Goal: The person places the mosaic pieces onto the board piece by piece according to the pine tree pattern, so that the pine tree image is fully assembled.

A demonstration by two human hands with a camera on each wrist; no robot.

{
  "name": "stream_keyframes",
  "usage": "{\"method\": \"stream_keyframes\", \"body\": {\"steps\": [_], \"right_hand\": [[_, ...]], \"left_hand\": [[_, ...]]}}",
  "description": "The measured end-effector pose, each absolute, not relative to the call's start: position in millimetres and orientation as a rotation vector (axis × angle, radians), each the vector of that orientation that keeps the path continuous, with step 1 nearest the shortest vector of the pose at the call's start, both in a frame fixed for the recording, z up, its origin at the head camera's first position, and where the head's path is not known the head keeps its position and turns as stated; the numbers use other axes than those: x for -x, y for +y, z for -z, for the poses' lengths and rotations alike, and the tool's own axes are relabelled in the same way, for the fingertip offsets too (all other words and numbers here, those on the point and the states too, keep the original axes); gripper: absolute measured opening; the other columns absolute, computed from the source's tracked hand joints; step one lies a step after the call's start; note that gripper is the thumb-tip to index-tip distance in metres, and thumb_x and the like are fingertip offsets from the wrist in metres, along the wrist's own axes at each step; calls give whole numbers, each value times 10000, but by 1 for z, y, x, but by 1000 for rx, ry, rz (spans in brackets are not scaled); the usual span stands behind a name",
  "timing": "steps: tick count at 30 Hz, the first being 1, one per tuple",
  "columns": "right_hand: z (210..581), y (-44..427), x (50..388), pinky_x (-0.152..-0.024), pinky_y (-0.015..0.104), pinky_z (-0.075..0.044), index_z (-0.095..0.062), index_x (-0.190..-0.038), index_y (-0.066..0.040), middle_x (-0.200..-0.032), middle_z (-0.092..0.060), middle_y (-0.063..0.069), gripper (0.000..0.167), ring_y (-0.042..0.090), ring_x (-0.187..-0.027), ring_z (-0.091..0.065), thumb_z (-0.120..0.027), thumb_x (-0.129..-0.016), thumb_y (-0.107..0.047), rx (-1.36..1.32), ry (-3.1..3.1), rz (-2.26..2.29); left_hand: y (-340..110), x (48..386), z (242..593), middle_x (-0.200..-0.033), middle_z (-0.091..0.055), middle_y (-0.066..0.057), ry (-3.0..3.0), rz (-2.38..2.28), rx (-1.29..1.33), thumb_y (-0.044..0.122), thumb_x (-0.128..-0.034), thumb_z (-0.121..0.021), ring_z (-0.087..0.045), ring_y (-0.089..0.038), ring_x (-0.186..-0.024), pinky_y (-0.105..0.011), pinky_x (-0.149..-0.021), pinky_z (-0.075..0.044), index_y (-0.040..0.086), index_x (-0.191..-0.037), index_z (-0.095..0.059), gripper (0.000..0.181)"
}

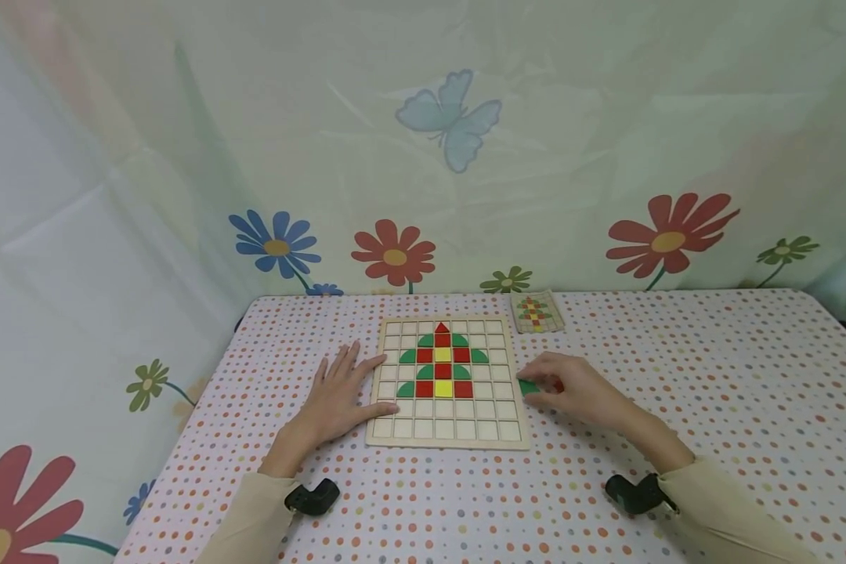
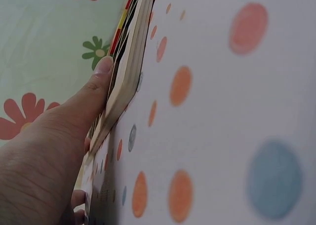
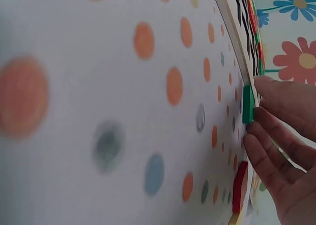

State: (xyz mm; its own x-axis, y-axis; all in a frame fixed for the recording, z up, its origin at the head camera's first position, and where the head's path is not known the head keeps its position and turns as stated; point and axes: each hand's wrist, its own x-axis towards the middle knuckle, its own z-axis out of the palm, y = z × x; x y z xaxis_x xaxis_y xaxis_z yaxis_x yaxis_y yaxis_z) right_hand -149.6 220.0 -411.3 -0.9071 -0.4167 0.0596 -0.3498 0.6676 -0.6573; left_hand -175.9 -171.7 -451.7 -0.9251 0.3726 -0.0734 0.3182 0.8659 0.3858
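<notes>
A wooden grid board [image 1: 402, 430] lies on the table, holding red, yellow and green pieces arranged like a tree. My left hand [image 1: 334, 398] rests at the board's left side, fingers spread, with the thumb [image 2: 101, 72] on its edge. Just off the board's right edge, my right hand [image 1: 571, 389] pinches a green piece [image 1: 527, 387] between thumb and fingers. That green piece [image 3: 248, 104] is beside the board's edge in the right wrist view. A red piece [image 3: 240, 187] lies near the right fingers, mostly covered by the hand in the head view.
A small pattern card [image 1: 537, 312] with a similar tree picture lies beyond the board's upper right corner. Part of a yellow piece [image 3: 235, 218] shows past the red one. A dotted cloth [image 1: 437, 505] covers the table, and a flowered curtain [image 1: 310, 157] hangs behind it.
</notes>
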Motion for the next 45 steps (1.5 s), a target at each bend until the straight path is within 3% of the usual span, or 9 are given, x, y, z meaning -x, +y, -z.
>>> {"method": "stream_keyframes", "body": {"steps": [9, 28, 45], "right_hand": [[415, 211, 154, -659, 240, -544, -777, -1092, 0, -943, -697, 21, 228, 107, -776, -619, -830, -870, 0, 524, 2770, 1077], [414, 214, 152, -661, 251, -552, -795, -1004, -14, -887, -687, 17, 240, 145, -783, -617, -877, -787, 46, 460, 2765, 1165], [405, 204, 152, -744, 302, -608, -808, -1004, -33, -915, -737, 20, 164, 155, -820, -682, -842, -851, 12, 526, 2904, 1242]], "left_hand": [[-172, 176, 452, -1741, -126, -183, 2884, -563, -540, 709, -893, -674, -47, -397, -1609, -654, -1259, -27, 253, -1634, -390, 915], [-172, 177, 451, -1741, -120, -184, 2886, -568, -540, 708, -889, -677, -50, -397, -1609, -653, -1259, -22, 253, -1633, -391, 918], [-172, 176, 451, -1742, -108, -186, 2881, -560, -536, 708, -891, -678, -38, -395, -1609, -649, -1261, -21, 256, -1635, -386, 918]]}}
